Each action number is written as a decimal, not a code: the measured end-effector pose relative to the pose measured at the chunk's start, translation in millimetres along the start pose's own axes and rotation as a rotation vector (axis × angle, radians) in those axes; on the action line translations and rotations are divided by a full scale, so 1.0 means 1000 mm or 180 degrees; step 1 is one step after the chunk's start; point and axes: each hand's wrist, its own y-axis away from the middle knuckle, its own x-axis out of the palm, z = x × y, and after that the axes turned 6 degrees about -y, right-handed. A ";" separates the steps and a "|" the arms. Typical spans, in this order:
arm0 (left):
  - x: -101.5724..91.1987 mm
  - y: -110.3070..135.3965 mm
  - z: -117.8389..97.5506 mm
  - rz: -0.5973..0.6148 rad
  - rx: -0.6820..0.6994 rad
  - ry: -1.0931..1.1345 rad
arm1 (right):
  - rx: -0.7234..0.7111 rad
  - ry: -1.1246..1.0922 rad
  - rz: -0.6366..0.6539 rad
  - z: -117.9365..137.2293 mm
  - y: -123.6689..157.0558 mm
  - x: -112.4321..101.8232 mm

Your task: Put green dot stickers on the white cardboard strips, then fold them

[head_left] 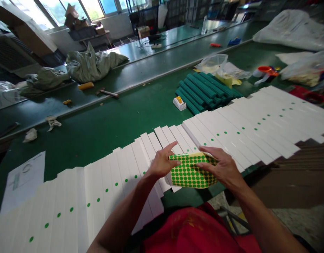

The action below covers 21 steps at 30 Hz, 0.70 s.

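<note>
- The sheet [189,174] sits between the two hands, and it could kink further: the right side already bends under that hand, so a tighter squeeze might crease it and lift dots [185,172] off the backing.
- It could also slip — probably if one hand let go while the other held only an edge.
- As for looks, the sheet is thin and yellow, covered in close rows of round green dots; flat by the left hand, curled and shaded toward the right.
- The left hand [160,162] pinches the sheet's left edge, thumb on the face, index finger stretched out beyond the top edge. Whether a loose dot clings to that fingertip, I cannot tell; one there could stick in the wrong place on a brush.
- The right hand [225,165] pinches the other side, thumb in front, index finger along the top, remaining fingers mostly hidden.
- White strips [72,182] lie side by side under and to both sides of the hands, many bearing one dot. Their ends are uneven — a forearm dragging across might shift them and throw dots out of line.
- Beyond the right hand, green bars [209,90] lie stacked on the table [125,116].
</note>
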 end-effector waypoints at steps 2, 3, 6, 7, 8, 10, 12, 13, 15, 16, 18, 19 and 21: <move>-0.002 0.002 -0.001 -0.0111 -0.0001 -0.0029 | -0.0294 0.0302 -0.0219 0.009 -0.003 0.003; -0.003 0.003 -0.001 -0.0165 0.0011 -0.0049 | -0.0356 0.0472 -0.0443 0.013 -0.004 0.004; -0.005 0.004 -0.002 -0.0211 0.0069 -0.0116 | -0.0558 0.1067 -0.0826 0.024 -0.004 0.003; -0.006 0.004 -0.002 -0.0177 0.0081 -0.0116 | -0.0680 0.1230 -0.0709 0.026 -0.003 0.003; -0.006 0.003 -0.002 -0.0125 0.0087 -0.0101 | -0.0795 0.1318 -0.0495 0.029 -0.003 0.004; -0.007 0.002 -0.002 -0.0027 0.0092 -0.0032 | -0.0895 0.1324 -0.0091 0.032 -0.002 0.008; -0.007 0.000 -0.001 0.0048 0.0080 0.0084 | -0.0802 0.1251 0.0049 0.033 -0.002 0.014; -0.006 -0.001 0.000 0.0077 0.0070 0.0145 | -0.0713 0.1205 0.0040 0.033 -0.003 0.016; -0.005 -0.002 0.002 0.0095 0.0048 0.0229 | -0.0526 0.1097 -0.0002 0.032 -0.005 0.020; -0.004 -0.003 0.003 0.0093 0.0034 0.0244 | -0.0448 0.1028 0.0004 0.031 -0.006 0.020; -0.003 -0.004 0.005 0.0048 0.0000 0.0231 | -0.0274 0.0853 0.0089 0.029 -0.009 0.020; -0.002 -0.005 0.005 0.0029 -0.0018 0.0216 | -0.0172 0.0743 0.0170 0.028 -0.010 0.020; -0.001 -0.006 0.007 0.0017 -0.0039 0.0194 | 0.0038 0.0426 0.0404 0.026 -0.013 0.020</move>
